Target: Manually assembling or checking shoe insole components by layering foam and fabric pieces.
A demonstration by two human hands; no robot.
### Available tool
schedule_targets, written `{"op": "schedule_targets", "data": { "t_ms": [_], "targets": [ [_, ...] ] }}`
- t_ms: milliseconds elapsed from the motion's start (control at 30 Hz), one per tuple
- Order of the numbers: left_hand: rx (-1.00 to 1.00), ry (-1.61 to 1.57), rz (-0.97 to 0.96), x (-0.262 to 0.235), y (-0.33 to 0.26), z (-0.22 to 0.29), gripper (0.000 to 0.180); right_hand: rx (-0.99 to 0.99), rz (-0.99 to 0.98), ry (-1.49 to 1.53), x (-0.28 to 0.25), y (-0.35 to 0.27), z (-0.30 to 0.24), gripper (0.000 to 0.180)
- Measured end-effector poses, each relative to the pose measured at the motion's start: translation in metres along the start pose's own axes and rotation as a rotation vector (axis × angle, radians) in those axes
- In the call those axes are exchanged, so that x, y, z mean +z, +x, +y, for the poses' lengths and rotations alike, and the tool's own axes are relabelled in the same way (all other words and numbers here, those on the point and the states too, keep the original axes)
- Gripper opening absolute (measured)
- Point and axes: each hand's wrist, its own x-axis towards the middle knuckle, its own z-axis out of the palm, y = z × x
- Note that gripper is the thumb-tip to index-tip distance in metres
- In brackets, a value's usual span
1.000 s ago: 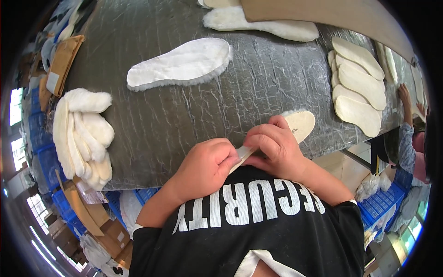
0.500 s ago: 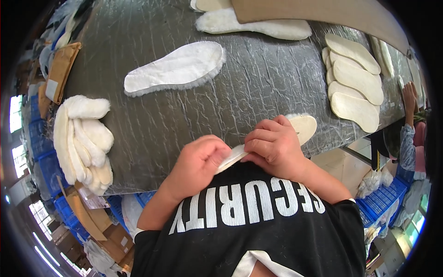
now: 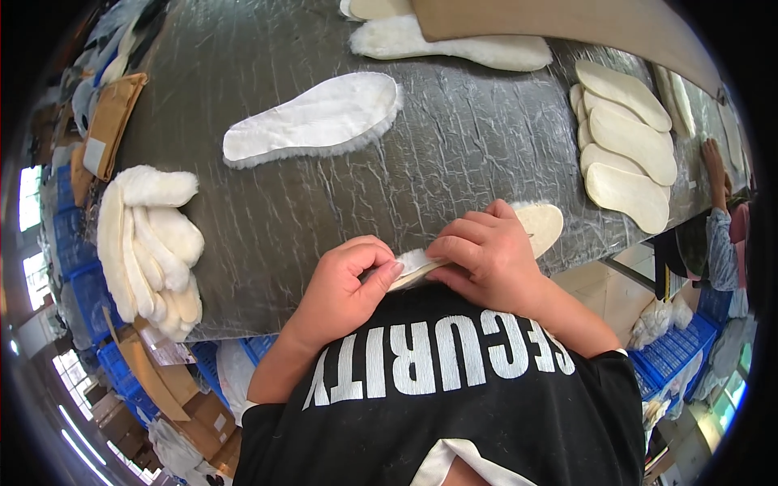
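Two hands work one insole (image 3: 531, 227) at the near edge of the table (image 3: 454, 154), just in front of your chest. Your left hand (image 3: 344, 283) pinches the heel end between thumb and fingertips. Your right hand (image 3: 486, 255) lies curled over the middle, fingers pressed together on top, so only the toe end shows past the knuckles.

Judge the insole as light, thin and limp: a smooth beige face with a fleecy white fringe along its rim. Expect it to bend and sag if held by one end only. Grip it at the edges, near the heel and mid-length, where the fleece gives your fingers purchase.

Reference items:
- one fleecy insole (image 3: 316, 121) lying alone mid-table;
- a fleecy stack (image 3: 150, 243) at left;
- a beige stack (image 3: 628, 150) at right.
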Motion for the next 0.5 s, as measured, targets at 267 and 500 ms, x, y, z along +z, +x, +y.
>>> {"op": "schedule_targets", "data": {
  "t_ms": [267, 500],
  "targets": [
    [0.004, 0.073, 0.023, 0.0, -0.003, -0.004, 0.01, 0.009, -0.011, -0.013, 0.004, -0.003, 0.002, 0.021],
    [0.11, 0.054, 0.095, 0.006, -0.002, -0.004, 0.023, 0.013, -0.025, -0.024, 0.004, -0.001, 0.0, 0.021]
  ]
}}
